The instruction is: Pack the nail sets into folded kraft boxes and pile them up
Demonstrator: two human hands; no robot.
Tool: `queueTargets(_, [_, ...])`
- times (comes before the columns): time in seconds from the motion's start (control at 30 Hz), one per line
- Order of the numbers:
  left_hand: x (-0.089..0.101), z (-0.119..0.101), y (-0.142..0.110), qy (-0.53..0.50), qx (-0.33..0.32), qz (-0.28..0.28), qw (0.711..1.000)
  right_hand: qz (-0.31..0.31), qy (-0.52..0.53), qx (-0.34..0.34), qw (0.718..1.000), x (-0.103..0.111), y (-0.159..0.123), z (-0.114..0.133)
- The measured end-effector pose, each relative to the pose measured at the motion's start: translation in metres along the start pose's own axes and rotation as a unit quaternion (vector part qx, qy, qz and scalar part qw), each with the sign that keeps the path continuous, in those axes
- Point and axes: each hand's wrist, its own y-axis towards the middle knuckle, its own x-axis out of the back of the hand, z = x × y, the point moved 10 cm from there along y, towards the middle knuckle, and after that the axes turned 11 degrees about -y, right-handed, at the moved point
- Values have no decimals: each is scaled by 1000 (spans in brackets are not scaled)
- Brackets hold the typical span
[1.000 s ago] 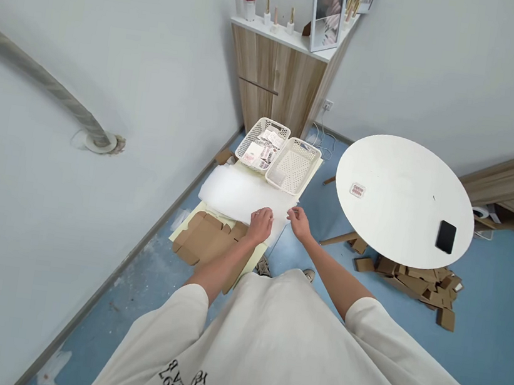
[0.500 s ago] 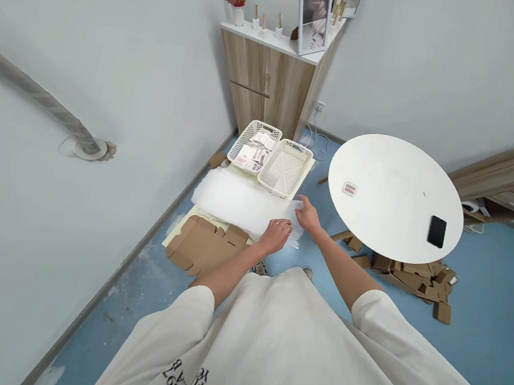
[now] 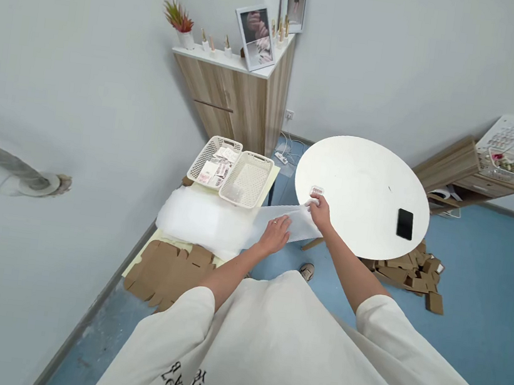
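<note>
My right hand (image 3: pixel 320 214) is closed on the end of a translucent white packing sheet (image 3: pixel 304 223). The sheet stretches over the gap to the round table's left edge, leaving a stack of white packing sheets (image 3: pixel 206 220) on the left. Resting on the stretched sheet, my left hand (image 3: pixel 275 234) has its fingers loosely extended, a ring on one. Flattened brown cardboard boxes (image 3: pixel 164 272) lie in front of the stack. Behind it stand two white baskets: one basket (image 3: pixel 201 158) contains printed packets (image 3: pixel 217 167), the other basket (image 3: pixel 259 177) a few clear pieces.
The white round table (image 3: pixel 362 187) bears a black phone (image 3: pixel 405 224) and a small clear case (image 3: pixel 316 191). Cardboard pieces (image 3: pixel 410 269) are heaped on the floor beneath. A wooden cabinet (image 3: pixel 231 97) stands behind the baskets, and cables (image 3: pixel 288 149) trail beside it.
My right hand has drawn one sheet rightward off the stack, up to the table's edge. My left hand now lies over the stretched sheet. The view has turned to the right.
</note>
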Motion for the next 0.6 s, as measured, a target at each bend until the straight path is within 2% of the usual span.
queueTargets(0.13, [-31,-22,55,18,15,0,1000,-33,83,-67,994,57,30,-68])
queueTargets(0.23, [-63,-41,97,29,24,22,999,-31,79,-86,993,99,50,-113])
queueTargets(0.33, [-102,-60,134,31,34,70,996,-4,49,-88,995,134,71,-153])
queueTargets(0.47, [-147,-78,169,31,63,134,988,17,0,-84,996,172,96,-199])
queueTargets(0.6, [-178,-80,188,35,96,192,976,35,-46,-97,994,192,118,-229])
